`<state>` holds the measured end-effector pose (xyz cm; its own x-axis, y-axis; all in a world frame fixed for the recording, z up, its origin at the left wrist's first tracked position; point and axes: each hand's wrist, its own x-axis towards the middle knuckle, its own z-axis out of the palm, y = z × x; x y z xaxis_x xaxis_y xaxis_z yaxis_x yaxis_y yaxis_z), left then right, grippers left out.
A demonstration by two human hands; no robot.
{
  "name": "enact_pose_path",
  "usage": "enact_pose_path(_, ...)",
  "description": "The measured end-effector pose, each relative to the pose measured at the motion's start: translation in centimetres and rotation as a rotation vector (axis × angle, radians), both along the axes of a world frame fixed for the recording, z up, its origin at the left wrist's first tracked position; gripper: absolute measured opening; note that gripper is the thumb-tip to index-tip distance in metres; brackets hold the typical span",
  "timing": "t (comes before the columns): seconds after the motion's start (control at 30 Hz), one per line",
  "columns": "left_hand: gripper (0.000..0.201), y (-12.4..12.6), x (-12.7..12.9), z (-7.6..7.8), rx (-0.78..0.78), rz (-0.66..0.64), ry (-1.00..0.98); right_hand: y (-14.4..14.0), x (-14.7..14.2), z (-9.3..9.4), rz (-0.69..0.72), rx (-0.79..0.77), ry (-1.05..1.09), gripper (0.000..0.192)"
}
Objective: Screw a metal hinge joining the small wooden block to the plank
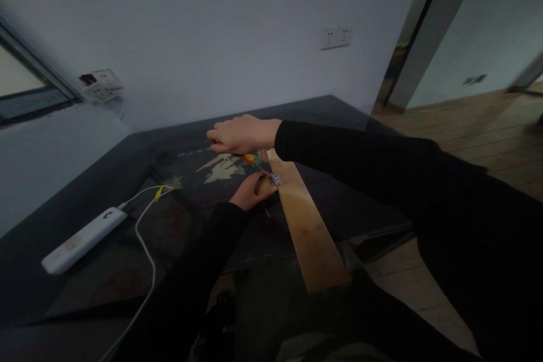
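Observation:
My right hand (245, 133) is closed round the handle of a screwdriver (248, 159), its orange part showing below the fingers. The screwdriver's thin shaft slants down to the right, to a small silver metal hinge (275, 180). That hinge lies at the left edge of a long pale wooden board (311, 229). Lower and to the left, my left hand (251, 192) grips a small wooden piece (267, 185) beside the hinge; part of that piece is hidden by the fingers. A thin screw-like metal pin (267, 212) lies on the dark table just below my left hand.
The dark table (339, 119) has a flower pattern on its top and stands against a pale wall. At left lies a white power bank (85, 240) with a white cable (148, 254). The board's near end sticks out past the table's front edge. Wall sockets (336, 38) are behind.

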<state>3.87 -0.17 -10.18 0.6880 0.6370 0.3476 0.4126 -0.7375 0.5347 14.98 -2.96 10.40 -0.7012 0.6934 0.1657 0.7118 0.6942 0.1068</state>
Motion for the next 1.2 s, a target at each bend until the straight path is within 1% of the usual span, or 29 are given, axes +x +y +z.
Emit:
enact_pose_path(0.07,0.051,0.0,0.0,0.0,0.002,-0.004,0.008,-0.1,-0.1,0.3,0.035,-0.094,0.012,0.030)
enact_pose_path(0.13,0.050,0.0,0.0,0.0,-0.006,-0.001,0.012,-0.1,-0.1,0.4,0.092,-0.133,0.044,0.027)
enact_pose_path(0.23,0.050,-0.1,0.0,0.2,-0.036,-0.004,0.004,0.0,0.1,0.0,0.138,-0.094,0.122,0.022)
enact_pose_path(0.33,0.055,0.0,-0.3,0.4,-0.041,-0.006,0.008,0.6,0.2,-0.5,0.128,-0.062,0.159,0.023)
enact_pose_path(0.47,0.059,0.5,-1.1,0.7,-0.015,0.022,0.048,1.3,0.1,-0.4,0.174,-0.159,0.113,0.027)
enact_pose_path(0.57,0.056,0.7,-1.8,0.9,-0.001,-0.006,0.067,1.2,0.1,0.0,0.218,-0.179,0.094,0.028)
enact_pose_path(0.63,0.052,0.7,-2.0,1.0,0.005,-0.035,0.087,0.8,0.3,0.0,0.205,-0.130,0.106,0.023)
enact_pose_path(0.7,0.052,0.8,-2.2,1.1,0.013,-0.056,0.107,0.5,0.4,-0.3,0.147,-0.045,0.127,0.022)
enact_pose_path(0.8,0.053,0.9,-2.2,1.1,0.036,-0.064,0.130,0.3,0.3,-1.0,0.058,0.071,0.135,0.030)
enact_pose_path(0.87,0.053,0.9,-2.2,1.1,0.052,-0.063,0.138,0.2,0.0,-1.2,0.034,0.070,0.117,0.034)
enact_pose_path(0.93,0.053,0.9,-2.2,1.1,0.069,-0.068,0.140,0.2,-0.2,-1.2,0.034,0.002,0.085,0.035)
enact_pose_path(1.0,0.052,0.9,-2.2,1.0,0.088,-0.074,0.136,0.2,-0.3,-0.8,0.058,-0.074,0.057,0.031)
enact_pose_path(1.07,0.051,0.8,-2.2,0.9,0.101,-0.079,0.132,0.0,-0.2,-0.6,0.091,-0.103,0.051,0.028)
enact_pose_path(1.13,0.050,0.9,-2.3,0.7,0.105,-0.073,0.126,-0.1,0.0,-0.6,0.091,-0.063,0.070,0.026)
enact_pose_path(1.2,0.050,1.0,-2.3,0.6,0.106,-0.066,0.131,-0.3,0.1,-0.9,0.044,0.030,0.090,0.032)
